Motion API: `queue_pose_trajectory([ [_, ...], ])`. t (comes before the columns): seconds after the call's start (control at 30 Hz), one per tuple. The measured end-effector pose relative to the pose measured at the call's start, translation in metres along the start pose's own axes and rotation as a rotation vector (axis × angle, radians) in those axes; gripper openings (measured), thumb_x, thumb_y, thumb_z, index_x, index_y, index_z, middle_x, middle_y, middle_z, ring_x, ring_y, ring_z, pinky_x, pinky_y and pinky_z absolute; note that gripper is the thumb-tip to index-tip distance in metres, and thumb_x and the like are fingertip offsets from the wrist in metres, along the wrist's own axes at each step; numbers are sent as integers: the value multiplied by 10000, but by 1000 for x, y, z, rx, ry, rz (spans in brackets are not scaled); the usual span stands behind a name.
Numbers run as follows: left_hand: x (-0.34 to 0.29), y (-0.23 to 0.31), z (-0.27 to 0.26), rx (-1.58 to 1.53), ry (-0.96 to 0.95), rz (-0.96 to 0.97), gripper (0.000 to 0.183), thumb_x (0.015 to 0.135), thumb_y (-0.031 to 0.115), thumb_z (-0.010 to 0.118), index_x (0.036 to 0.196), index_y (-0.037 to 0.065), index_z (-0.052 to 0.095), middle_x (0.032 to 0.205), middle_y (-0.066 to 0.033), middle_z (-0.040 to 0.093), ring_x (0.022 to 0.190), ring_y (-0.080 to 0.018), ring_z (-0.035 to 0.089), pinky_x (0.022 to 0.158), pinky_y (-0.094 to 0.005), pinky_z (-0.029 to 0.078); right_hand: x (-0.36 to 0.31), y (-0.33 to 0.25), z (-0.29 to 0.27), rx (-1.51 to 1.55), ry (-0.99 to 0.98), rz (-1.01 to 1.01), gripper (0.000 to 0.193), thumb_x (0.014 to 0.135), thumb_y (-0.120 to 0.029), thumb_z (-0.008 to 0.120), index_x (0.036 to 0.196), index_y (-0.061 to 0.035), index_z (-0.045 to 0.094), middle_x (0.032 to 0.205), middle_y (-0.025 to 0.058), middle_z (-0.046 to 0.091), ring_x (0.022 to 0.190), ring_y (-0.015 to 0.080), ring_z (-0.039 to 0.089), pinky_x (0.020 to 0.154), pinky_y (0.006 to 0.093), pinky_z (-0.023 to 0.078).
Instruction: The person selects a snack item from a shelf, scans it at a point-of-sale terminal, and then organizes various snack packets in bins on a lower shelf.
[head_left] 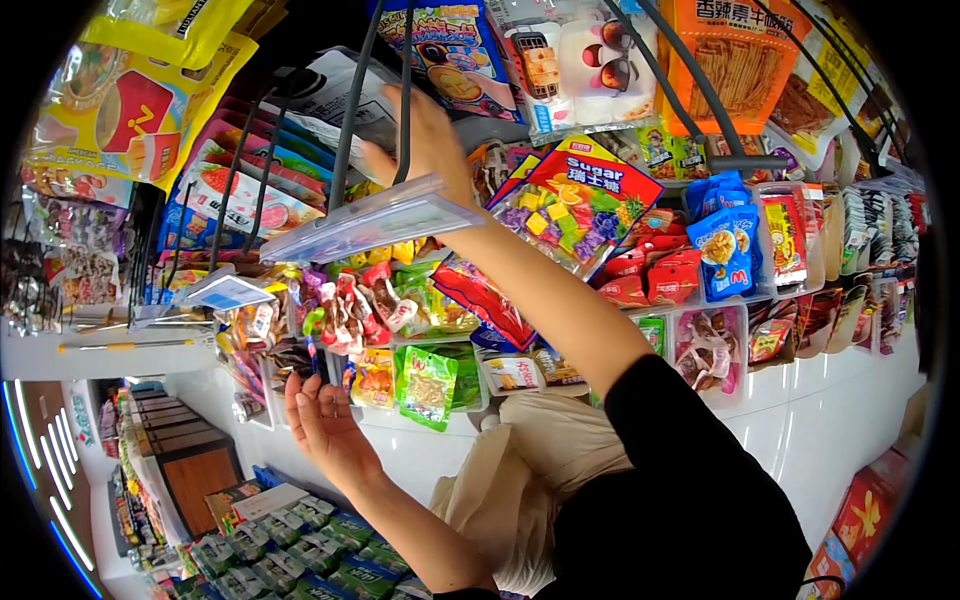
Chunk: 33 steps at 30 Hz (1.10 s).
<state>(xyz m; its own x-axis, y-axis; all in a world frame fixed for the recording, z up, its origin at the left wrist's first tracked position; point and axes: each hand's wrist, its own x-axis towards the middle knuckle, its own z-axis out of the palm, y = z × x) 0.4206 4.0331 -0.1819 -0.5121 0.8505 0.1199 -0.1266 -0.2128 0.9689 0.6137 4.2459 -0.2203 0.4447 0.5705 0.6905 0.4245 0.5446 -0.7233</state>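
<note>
My right hand reaches up among the hanging packets, behind dark metal hooks. Its thumb and fingers stand apart beside a white and grey packet; whether they touch it is hard to tell. A clear plastic shelf strip crosses in front of its wrist. Lower down, my left hand is open, palm turned up and fingers loosely bent, with nothing in it. Small dark packets lie just beyond its fingertips. Near it are red-wrapped sweets and a green snack packet.
A red, colourful candy bag lies over clear bins. Blue packets and an orange snack bag are to the right. Yellow bags hang at left. Green-wrapped packs are stacked below, by the pale tiled floor.
</note>
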Motion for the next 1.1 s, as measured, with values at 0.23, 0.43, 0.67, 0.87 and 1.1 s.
queue_pose_trajectory([
  [0.23, -1, 2, 10, 1, -22, -26, 363, 930, 173, 544, 1232, -12, 468, 1013, -86, 617, 818, -122, 573, 796, -259, 489, -20, 79, -180, -722, -596, 406, 411, 856, -276, 571, 1175, -18, 549, 1063, 224, 589, 918, 383, 583, 829, 449, 461],
  [0.43, -2, -9, 16, 16, -70, -60, 353, 936, 190, 537, 1228, -1, 479, 1017, -72, 619, 837, -111, 587, 793, -247, 488, -44, 147, -239, -910, -534, 494, 330, 811, -298, 625, 996, -25, 628, 996, 203, 613, 925, 364, 597, 805, 442, 482],
  [0.67, -7, -13, 29, 16, -93, -84, 327, 910, 162, 572, 1199, 19, 512, 1007, -72, 625, 834, -107, 595, 798, -245, 480, -44, 137, -231, -44, -275, 485, 144, 849, -82, 615, 939, 7, 547, 865, 113, 629, 869, 187, 615, 795, 284, 464],
  [0.87, -11, -6, 26, 43, -96, -86, 304, 912, 166, 569, 1174, 16, 531, 1006, -69, 621, 844, -102, 599, 805, -247, 482, -17, 5, -202, 321, -436, 652, 190, 823, -114, 686, 969, 5, 667, 907, 58, 677, 846, 104, 622, 777, 247, 484],
  [1.1, -9, -1, 16, -95, 24, -51, 293, 920, 156, 550, 1163, -2, 515, 1050, -106, 607, 945, -160, 589, 856, -306, 471, -27, -83, -92, 488, -917, 232, 198, 779, -220, 699, 898, -62, 705, 833, 81, 694, 743, 195, 667, 685, 278, 501],
])
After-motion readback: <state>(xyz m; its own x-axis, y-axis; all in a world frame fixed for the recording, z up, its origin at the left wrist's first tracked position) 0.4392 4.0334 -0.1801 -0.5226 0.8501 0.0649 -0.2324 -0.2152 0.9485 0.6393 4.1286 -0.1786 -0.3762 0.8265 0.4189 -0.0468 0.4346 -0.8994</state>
